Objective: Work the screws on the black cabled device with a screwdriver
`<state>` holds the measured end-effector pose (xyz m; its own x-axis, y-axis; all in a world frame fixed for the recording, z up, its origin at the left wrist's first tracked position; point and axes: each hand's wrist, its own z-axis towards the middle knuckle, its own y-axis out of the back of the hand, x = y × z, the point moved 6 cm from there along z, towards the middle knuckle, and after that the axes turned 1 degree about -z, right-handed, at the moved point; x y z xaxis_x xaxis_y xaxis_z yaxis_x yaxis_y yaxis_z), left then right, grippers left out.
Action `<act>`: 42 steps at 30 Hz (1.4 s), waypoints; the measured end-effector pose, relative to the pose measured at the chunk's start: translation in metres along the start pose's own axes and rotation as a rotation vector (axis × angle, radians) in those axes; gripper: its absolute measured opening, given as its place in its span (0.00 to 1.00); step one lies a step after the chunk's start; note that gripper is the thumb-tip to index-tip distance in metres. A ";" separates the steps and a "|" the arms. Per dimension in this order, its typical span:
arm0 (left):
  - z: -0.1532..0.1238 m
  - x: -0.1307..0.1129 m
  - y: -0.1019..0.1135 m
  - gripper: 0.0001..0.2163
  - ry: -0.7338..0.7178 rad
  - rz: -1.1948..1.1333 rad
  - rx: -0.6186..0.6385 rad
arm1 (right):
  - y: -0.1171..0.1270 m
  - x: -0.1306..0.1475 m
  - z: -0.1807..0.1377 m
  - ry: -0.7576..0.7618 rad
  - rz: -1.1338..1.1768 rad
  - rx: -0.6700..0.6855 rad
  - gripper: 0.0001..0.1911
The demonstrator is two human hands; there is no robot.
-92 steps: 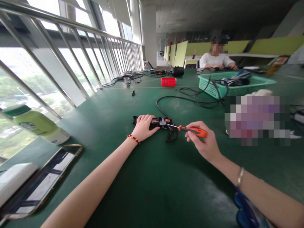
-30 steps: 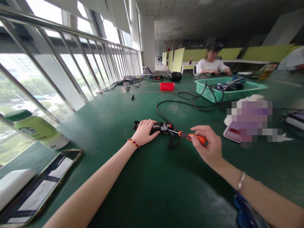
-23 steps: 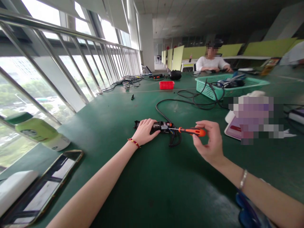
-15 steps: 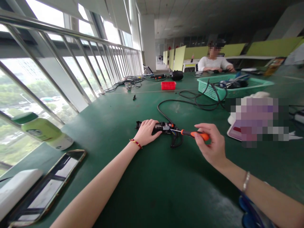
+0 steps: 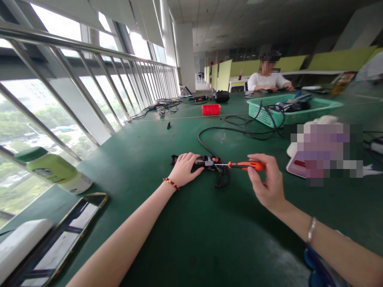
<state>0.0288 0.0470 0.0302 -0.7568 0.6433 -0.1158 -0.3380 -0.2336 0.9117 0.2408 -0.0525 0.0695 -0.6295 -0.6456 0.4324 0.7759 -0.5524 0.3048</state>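
My left hand [image 5: 184, 169] is wrapped over a black corded device [image 5: 206, 162] lying on the green table, holding it down. Its right end is opened up, with a grey part and small coloured wires exposed. My right hand [image 5: 269, 183] pinches the orange and black handle of a screwdriver [image 5: 243, 165] between thumb and fingers. The screwdriver lies nearly level, its thin metal shaft pointing left into the open end of the device. Whether its tip sits on a screw is too small to tell. A black loop-shaped part [image 5: 223, 181] lies just below that end.
A black cable [image 5: 206, 131] runs from the device toward a green basket [image 5: 266, 113] holding tools. Beyond my hands is a red tray [image 5: 211, 109]. A bottle [image 5: 54, 169] and a phone [image 5: 72, 235] lie at left. Another person [image 5: 267, 77] sits across the table.
The screwdriver's handle has risen slightly, so the tool lies more level, and my right fingers have shifted on it. My left hand still holds the device in place.
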 end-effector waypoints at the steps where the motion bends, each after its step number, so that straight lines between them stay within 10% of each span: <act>1: 0.000 0.000 0.000 0.18 0.000 0.002 0.001 | 0.000 0.000 0.000 0.010 0.008 -0.006 0.12; 28: -0.001 0.002 -0.001 0.18 0.004 -0.005 -0.006 | -0.002 0.001 -0.002 0.029 -0.002 -0.027 0.17; 34: -0.001 0.002 -0.001 0.17 0.002 -0.009 -0.014 | -0.003 0.003 0.000 0.008 -0.103 0.051 0.04; 42: -0.001 0.002 -0.001 0.17 0.003 -0.020 -0.014 | -0.001 0.002 -0.003 0.052 -0.036 -0.034 0.17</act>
<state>0.0270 0.0480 0.0284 -0.7516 0.6457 -0.1350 -0.3607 -0.2309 0.9036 0.2385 -0.0550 0.0676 -0.6593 -0.6505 0.3770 0.7511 -0.5929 0.2905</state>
